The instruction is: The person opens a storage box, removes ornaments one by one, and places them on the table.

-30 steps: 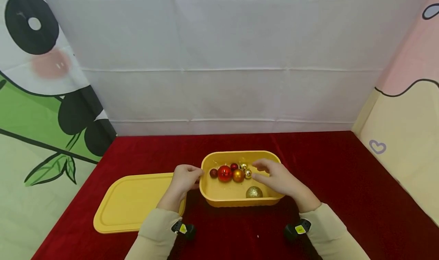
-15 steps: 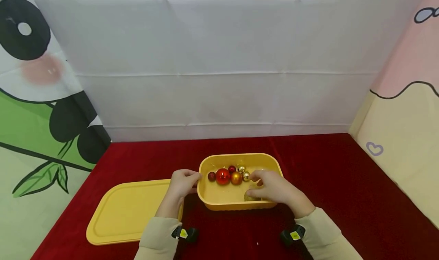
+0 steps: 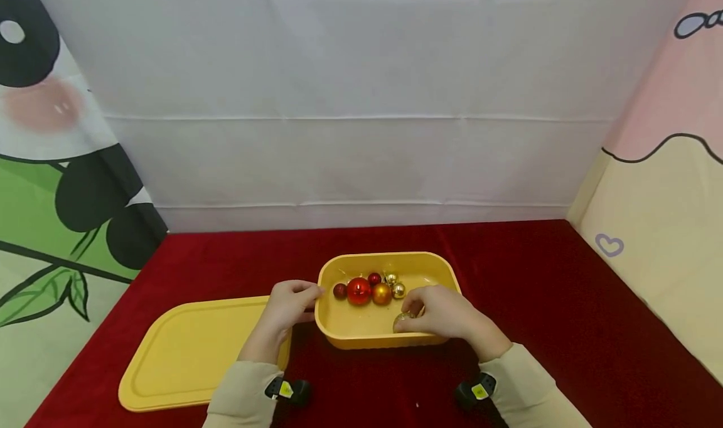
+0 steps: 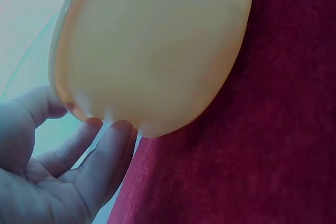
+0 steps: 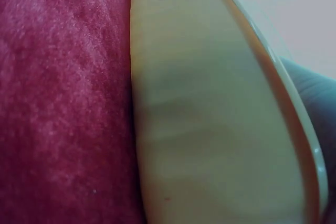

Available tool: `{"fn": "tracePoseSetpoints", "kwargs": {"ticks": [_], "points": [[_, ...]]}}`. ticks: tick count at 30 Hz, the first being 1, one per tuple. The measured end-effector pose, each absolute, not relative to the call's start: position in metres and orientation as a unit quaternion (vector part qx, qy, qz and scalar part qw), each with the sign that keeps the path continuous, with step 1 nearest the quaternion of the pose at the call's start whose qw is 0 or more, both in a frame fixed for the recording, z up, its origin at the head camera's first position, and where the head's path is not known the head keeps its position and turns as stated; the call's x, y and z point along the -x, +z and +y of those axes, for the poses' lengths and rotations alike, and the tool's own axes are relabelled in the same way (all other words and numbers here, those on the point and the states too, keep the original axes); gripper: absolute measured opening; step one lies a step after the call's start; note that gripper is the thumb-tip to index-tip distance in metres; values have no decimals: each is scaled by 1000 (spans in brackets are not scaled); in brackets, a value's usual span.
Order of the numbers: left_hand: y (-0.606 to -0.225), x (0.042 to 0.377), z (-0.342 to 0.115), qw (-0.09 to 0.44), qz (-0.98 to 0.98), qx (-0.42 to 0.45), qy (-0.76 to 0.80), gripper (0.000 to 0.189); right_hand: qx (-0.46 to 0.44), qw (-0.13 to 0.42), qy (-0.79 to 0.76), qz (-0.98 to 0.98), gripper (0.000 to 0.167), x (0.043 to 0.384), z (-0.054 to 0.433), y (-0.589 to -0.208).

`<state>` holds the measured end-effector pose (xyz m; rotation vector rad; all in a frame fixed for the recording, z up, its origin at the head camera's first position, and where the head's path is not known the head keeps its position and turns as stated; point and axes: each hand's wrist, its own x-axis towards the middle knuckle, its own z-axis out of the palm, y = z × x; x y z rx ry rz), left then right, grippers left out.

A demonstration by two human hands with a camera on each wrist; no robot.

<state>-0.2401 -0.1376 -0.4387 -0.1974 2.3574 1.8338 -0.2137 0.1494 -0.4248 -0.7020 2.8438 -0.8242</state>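
Observation:
In the head view a yellow plastic box [image 3: 361,342] stands on the table, with several Christmas baubles inside. My left hand [image 3: 287,305] pinches its left rim; the left wrist view has the thumb at the rim and the fingers [image 4: 107,150] against the outer wall. Over the box's front right part, my right hand [image 3: 449,314] grips a gold glitter bauble [image 3: 400,320], which its fingers partly cover. Towards the back lie a shiny red bauble [image 3: 358,291], an orange-gold bauble [image 3: 381,294], small gold baubles [image 3: 398,290] and small dark red ones [image 3: 339,291]. The box wall [image 5: 210,98] hides the right fingers in the right wrist view.
A flat yellow lid [image 3: 192,353] lies left of the box, partly under the left forearm. Dark red cloth [image 3: 519,290] covers the table. Behind it hangs a white sheet [image 3: 361,164], with printed cartoon panels on both sides.
My right hand has lowered to the glitter bauble and its fingers have closed round it. The left hand stays at the box's rim. The head view has shifted slightly.

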Motion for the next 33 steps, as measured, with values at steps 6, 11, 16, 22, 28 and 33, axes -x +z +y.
{"fn": "tracePoseSetpoints", "kwargs": {"ticks": [6,11,16,22,28,33], "points": [[-440,238,-139,75,792,60,603,32,221,51,-277,934,30,213,149,-429],[-442,238,-140,79,797,61,596,32,221,51,-276,934,31,214,148,-430],[-442,241,-141,87,791,53,603,34,219,51,-271,936,31,216,150,-429],[-441,243,-144,102,778,46,619,38,214,52,-278,935,32,217,150,-425],[-438,240,-150,122,771,43,623,42,216,48,-286,932,30,214,147,-422],[-441,236,-149,125,767,55,627,38,222,50,-289,930,30,210,148,-420]]}}
